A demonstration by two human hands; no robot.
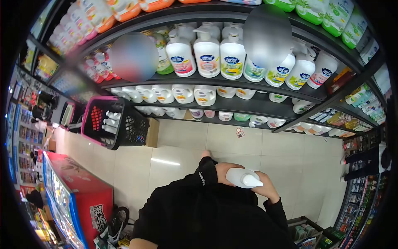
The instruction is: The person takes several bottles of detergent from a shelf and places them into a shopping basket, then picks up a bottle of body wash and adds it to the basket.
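A white pump bottle (238, 177) is held close to my body, its pump head pointing right. My left hand (225, 172) wraps round the bottle's left side. On the right side, my right hand (266, 187) grips it near the pump head. The bottle's label is not visible. In front of me a dark shelf (265, 85) bears a row of white pump bottles (207, 58) with coloured labels.
A black basket with a pink rim (86, 120) holds several white bottles at the left, beside a cardboard box (152, 133). A red freezer (93, 195) stands lower left. Lower shelves carry white jugs (183, 94). A crate (306, 230) is at the lower right.
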